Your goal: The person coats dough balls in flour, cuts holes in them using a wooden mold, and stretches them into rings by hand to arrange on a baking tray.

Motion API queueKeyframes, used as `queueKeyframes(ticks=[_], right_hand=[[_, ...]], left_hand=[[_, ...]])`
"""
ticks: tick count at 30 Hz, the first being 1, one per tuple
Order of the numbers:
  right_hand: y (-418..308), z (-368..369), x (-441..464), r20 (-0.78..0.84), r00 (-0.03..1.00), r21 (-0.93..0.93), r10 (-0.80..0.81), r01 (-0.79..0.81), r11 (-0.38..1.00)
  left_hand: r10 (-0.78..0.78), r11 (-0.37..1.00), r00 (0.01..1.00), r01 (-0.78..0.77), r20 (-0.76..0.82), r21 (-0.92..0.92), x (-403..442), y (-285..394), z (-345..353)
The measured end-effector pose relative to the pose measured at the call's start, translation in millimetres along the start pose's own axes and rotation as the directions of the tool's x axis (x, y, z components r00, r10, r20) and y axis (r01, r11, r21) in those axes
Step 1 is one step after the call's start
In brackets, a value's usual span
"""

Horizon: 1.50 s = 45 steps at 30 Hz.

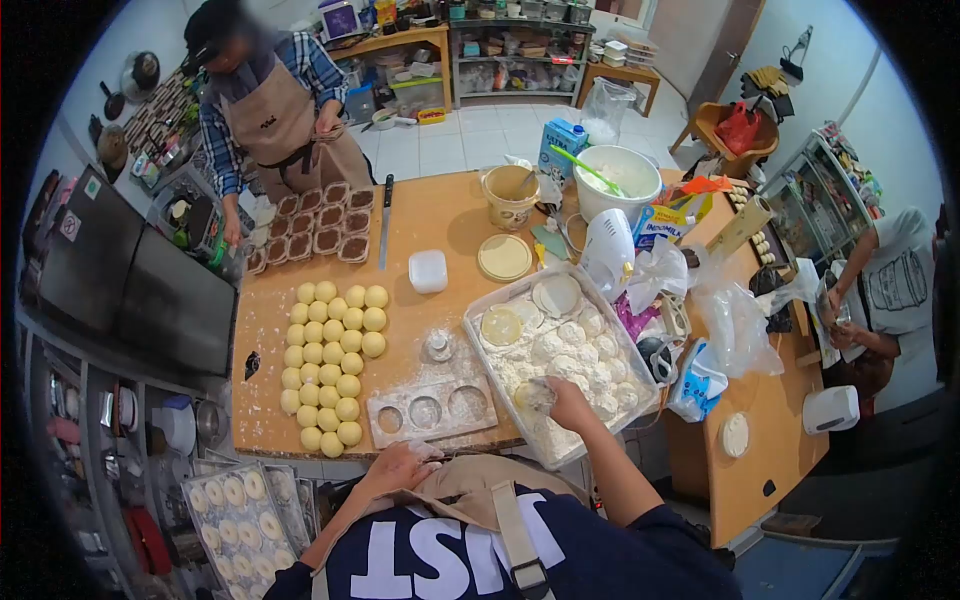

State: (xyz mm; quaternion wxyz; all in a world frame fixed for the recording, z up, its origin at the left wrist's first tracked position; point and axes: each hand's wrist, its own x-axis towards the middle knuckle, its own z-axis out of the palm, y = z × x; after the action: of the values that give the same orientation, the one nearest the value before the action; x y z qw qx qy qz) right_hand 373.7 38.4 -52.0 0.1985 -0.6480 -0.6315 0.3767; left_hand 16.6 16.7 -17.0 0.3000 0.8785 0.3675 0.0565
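Note:
My right hand point(560, 402) reaches into a white tray point(487, 372) of flour. Its flour-coated fingers curl at a pale dough ball point(523, 397), partly hidden by them. More floured dough balls point(568, 368) lie in the tray, along with two round discs, one clear point(502, 326) and one whitish point(556, 295). My left hand point(402, 468) rests near the table's front edge, floury and holding nothing, its fingers apart. Just beyond it lies a floured board with three round holes point(388, 419). Rows of smooth yellow dough balls point(331, 353) sit further left on the table.
Across the table point(440, 225), a person in an apron point(275, 120) stands by chocolate-topped cups point(327, 218) and a knife point(386, 222). A hand mixer point(606, 250), white bucket point(625, 200) and plastic bags point(735, 320) crowd the right side. Ring-shaped dough fills trays point(238, 525) lower left.

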Motion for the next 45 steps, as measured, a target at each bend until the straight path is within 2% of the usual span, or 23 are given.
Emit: queueKeyframes(ticks=[4,7,10,14,17,18,21,24,25,27,30,33,34,37,38,39,41,44,45], right_hand=[[23.2,35.5,19.5,-0.025,0.971,-0.339,-0.239,0.216,0.916],[-13.7,43.6,6.8,0.146,0.989,-0.542,0.001,0.079,0.837],[-5.8,37.0,-3.4,0.187,0.982,-0.496,0.028,0.07,0.865],[16.5,-2.0,-30.9,0.242,0.963,-0.459,0.114,0.01,0.889],[53.5,-10.3,-41.0,0.206,0.961,-0.488,0.186,-0.064,0.871],[49.4,-11.8,-46.9,0.104,0.98,-0.485,0.171,-0.1,0.869],[34.3,-15.1,-54.6,-0.013,0.98,-0.498,0.196,-0.177,0.849],[27.7,-11.3,-58.6,-0.029,0.967,-0.507,0.253,-0.232,0.83],[32.5,-9.2,-59.9,-0.045,0.975,-0.488,0.217,-0.211,0.847],[40.6,-7.6,-62.0,-0.077,0.987,-0.45,0.143,-0.162,0.878],[32.5,-21.7,-63.9,-0.178,0.963,-0.401,0.204,-0.26,0.878],[37.5,-38.4,-61.6,-0.305,0.945,-0.311,0.118,-0.216,0.926],[26.5,-47.0,-60.2,-0.336,0.932,-0.236,0.136,-0.223,0.946],[-21.3,-69.7,-48.4,-0.27,0.933,-0.284,0.236,-0.312,0.907],[1.5,-60.7,-41.9,-0.339,0.932,-0.362,0.126,-0.253,0.897],[12.1,-56.5,-32.9,-0.264,0.952,-0.485,0.154,-0.269,0.832],[-4.0,-49.3,-22.7,-0.131,0.987,-0.599,0.098,-0.157,0.785],[-61.6,-17.6,8.0,-0.246,0.969,-0.57,0.033,-0.172,0.803],[-74.9,-2.8,22.7,-0.212,0.975,-0.525,-0.068,-0.055,0.85]], left_hand=[[-0.021,0.998,0.999,0.019,-0.05,-0.054,-8.6,-3.8,12.4],[-0.069,0.993,0.997,0.065,-0.044,-0.099,-12.1,1.0,11.6],[-0.138,0.985,0.99,0.136,-0.01,-0.108,-13.4,14.2,-1.1],[-0.145,0.983,0.987,0.137,-0.063,-0.119,-15.1,19.6,-2.9],[-0.12,0.982,0.992,0.111,-0.046,-0.152,-15.1,10.6,7.5],[-0.112,0.983,0.993,0.106,-0.033,-0.149,-12.7,9.8,6.8],[-0.085,0.991,0.996,0.083,-0.017,-0.105,-10.5,6.6,7.5],[-0.016,0.997,0.998,0.012,-0.053,-0.073,-8.3,-2.0,14.1],[0.012,0.998,0.997,-0.016,-0.071,-0.066,-8.9,-4.4,15.4],[-0.03,0.998,0.998,0.028,-0.048,-0.053,-11.0,-1.4,7.5],[-0.039,0.998,0.998,0.037,-0.042,-0.046,-16.5,-3.5,-0.3],[-0.042,0.997,0.995,0.036,-0.085,-0.074,-27.9,-10.6,-4.5],[-0.048,0.995,0.993,0.039,-0.106,-0.089,-32.5,-13.0,-6.1],[-0.082,0.991,0.992,0.072,-0.093,-0.109,-44.9,-21.0,-15.1],[-0.067,0.99,0.993,0.054,-0.101,-0.127,-49.8,-28.5,-13.5],[-0.063,0.989,0.991,0.046,-0.115,-0.143,-54.5,-39.6,-8.0],[-0.089,0.987,0.986,0.068,-0.139,-0.149,-70.7,-48.4,-11.8],[-0.151,0.98,0.975,0.125,-0.164,-0.154,-90.7,-56.2,-29.2],[-0.167,0.976,0.97,0.138,-0.176,-0.169,-99.5,-57.6,-35.3]])
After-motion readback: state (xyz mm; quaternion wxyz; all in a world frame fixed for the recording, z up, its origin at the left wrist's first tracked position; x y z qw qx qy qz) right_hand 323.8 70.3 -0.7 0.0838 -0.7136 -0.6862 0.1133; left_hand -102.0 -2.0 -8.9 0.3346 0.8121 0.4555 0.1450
